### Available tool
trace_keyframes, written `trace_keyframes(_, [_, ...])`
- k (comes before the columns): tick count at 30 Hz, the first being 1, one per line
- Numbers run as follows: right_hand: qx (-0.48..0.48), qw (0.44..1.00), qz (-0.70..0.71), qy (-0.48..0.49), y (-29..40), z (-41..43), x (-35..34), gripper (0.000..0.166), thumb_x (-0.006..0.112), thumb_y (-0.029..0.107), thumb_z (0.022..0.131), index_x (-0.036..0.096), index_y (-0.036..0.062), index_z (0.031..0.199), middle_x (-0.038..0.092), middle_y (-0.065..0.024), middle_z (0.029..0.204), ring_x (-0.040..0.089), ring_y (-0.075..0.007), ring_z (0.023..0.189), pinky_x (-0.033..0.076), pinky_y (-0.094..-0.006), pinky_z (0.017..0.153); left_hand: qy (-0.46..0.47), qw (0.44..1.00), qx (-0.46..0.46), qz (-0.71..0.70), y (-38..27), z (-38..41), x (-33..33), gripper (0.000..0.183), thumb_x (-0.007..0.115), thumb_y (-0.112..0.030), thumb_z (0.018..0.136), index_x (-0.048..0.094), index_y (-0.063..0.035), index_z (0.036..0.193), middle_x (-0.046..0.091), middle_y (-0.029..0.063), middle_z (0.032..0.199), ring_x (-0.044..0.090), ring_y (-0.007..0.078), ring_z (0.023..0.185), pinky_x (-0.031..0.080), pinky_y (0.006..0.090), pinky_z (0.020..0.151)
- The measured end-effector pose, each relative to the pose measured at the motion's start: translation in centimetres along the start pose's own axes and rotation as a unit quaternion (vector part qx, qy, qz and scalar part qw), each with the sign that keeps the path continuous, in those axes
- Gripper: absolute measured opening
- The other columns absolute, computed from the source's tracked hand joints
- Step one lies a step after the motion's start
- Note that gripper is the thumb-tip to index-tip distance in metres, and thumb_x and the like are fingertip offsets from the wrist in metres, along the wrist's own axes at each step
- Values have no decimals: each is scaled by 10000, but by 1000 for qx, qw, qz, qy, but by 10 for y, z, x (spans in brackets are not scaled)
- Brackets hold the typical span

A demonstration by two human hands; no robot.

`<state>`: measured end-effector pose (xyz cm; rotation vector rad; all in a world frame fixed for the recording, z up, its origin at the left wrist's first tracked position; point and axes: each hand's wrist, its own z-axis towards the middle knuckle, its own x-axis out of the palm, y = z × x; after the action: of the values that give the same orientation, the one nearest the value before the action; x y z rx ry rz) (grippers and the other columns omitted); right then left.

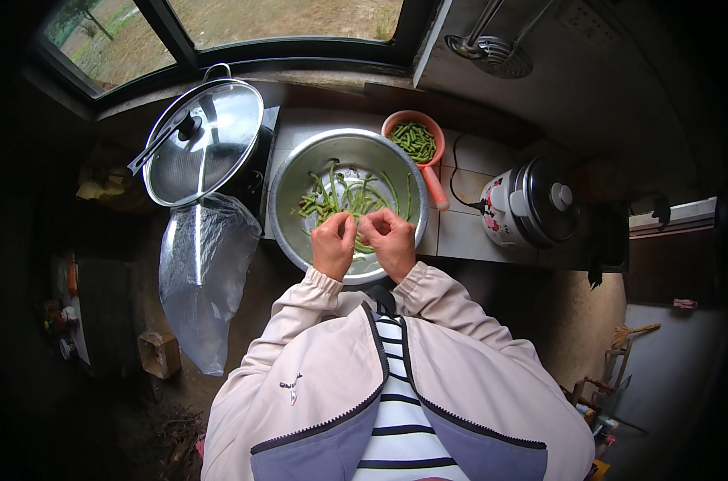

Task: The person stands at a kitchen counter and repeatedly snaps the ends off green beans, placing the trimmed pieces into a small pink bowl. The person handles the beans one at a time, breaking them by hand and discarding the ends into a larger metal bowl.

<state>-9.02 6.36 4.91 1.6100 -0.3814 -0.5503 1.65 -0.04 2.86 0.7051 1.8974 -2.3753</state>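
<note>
My left hand and my right hand meet over the near side of a wide stainless steel basin. Thumbs and forefingers are pinched close together at a green bean, mostly hidden by the fingertips. Long whole green beans lie loose in the basin, with short broken pieces heaped towards its left. Just beyond the basin's right rim stands an orange plastic strainer with a handle, holding many short bean pieces.
A wok with a glass lid stands left of the basin. From its near edge hangs a clear plastic bag. On the right of the tiled counter is a rice cooker with a cord. Metal ladles hang by the window.
</note>
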Motion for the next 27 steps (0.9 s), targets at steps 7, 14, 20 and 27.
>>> trace_keyframes(7, [81,986,137,46,-9,-4,3,164,641,145,894,626,-18,877,660,-63,711,614,-83,586,516,-219,541,-10,997,-51,-58,6,6,-4,201,625,-173,894,677,19,919,659,70,668,607,101,588,468,263,529])
trace_keyframes(14, [302,874,379,29,-63,18,-30,136,630,192,908,595,61,904,605,-5,785,574,-84,658,521,-213,614,-11,997,-26,-74,23,7,-5,177,628,-130,875,689,-23,1003,626,72,775,569,127,639,451,266,587])
trace_keyframes(20, [262,845,465,-22,-113,78,-79,80,596,75,898,591,9,945,621,-80,853,611,-140,754,546,-248,672,41,998,44,-36,18,10,-4,268,589,-26,850,651,-31,1110,568,81,836,550,161,712,444,283,639])
trace_keyframes(27, [192,900,391,19,-31,121,-80,231,572,129,917,577,-17,1096,657,-112,955,633,-132,813,543,-249,723,99,981,-41,-163,22,3,-5,441,588,-8,863,522,-39,1298,627,52,868,623,102,695,504,241,637])
